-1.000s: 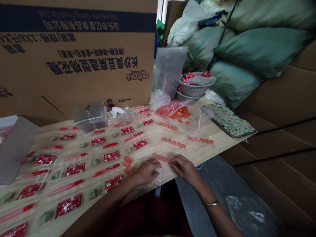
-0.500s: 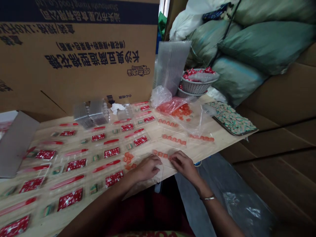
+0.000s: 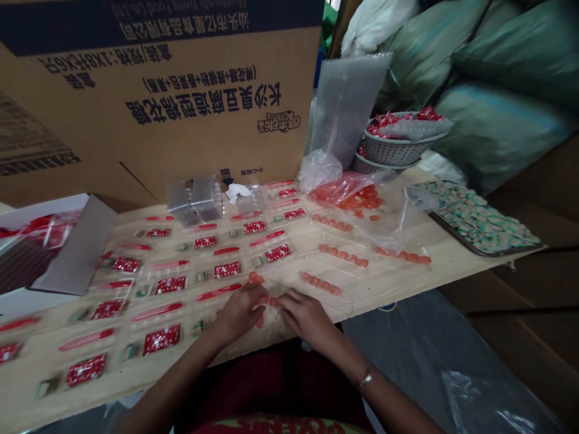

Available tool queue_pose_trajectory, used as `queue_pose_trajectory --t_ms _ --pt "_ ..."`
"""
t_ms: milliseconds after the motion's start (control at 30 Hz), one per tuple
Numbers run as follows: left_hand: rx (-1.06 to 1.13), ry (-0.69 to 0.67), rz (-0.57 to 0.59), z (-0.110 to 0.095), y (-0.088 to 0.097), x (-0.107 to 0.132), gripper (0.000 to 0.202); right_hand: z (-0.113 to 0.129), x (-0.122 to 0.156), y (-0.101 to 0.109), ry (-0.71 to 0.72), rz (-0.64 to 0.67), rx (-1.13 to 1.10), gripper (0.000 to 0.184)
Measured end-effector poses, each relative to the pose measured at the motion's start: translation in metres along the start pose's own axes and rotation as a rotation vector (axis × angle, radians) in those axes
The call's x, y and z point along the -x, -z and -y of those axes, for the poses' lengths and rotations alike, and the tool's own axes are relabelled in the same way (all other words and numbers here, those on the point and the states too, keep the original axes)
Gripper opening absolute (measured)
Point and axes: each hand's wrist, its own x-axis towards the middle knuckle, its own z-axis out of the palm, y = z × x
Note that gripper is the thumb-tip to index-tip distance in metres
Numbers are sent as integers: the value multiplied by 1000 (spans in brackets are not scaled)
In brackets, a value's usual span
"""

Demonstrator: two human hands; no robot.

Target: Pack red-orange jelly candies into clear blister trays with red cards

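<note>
My left hand point(image 3: 242, 308) is bent over a small pile of orange candy pieces point(image 3: 256, 278), fingers closed at a piece by its fingertips. Beside it, my right hand point(image 3: 304, 314) pinches an orange candy piece point(image 3: 274, 301) between thumb and fingers. The two hands nearly touch. Just beyond my right hand lies a clear plastic tray holding a row of orange candies point(image 3: 321, 283). Further back are more such rows, one in the middle point(image 3: 344, 255) and one to the right point(image 3: 402, 255). My fingers hide part of the pile.
Clear trays with red pens point(image 3: 158, 311) and red spotted packets point(image 3: 161, 339) cover the table's left. An open bag of orange candies point(image 3: 362, 199) lies behind. At right is a tray of green-white pieces point(image 3: 484, 217); baskets point(image 3: 398, 147) and a large carton point(image 3: 203, 138) stand behind.
Both hands have left the nearest row of candies and moved left to the loose orange pile. That row now lies uncovered. The camera view has swung somewhat to the left.
</note>
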Motion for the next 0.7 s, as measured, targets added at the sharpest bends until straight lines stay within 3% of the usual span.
queue_pose_trajectory --t_ms 100,167,367,467,600,700 --pt "-4 27 -45 -5 -11 0 16 6 -23 -12 -52 26 56 12" --pt "65 42 -89 -9 -14 -2 13 3 -27 -13 -102 -2 -46 12" --pt "610 43 -95 -22 -28 -15 5 -4 -10 -6 -309 -318 -637 3" --pt "777 50 -87 -33 -39 -22 5 -5 5 -6 -437 -336 -935 16" --pt "742 -53 -3 -48 -53 -28 7 -10 33 2 -510 -290 -1118 24" --pt "516 -208 75 -56 -59 -38 8 -25 57 24 -451 -317 -861 18"
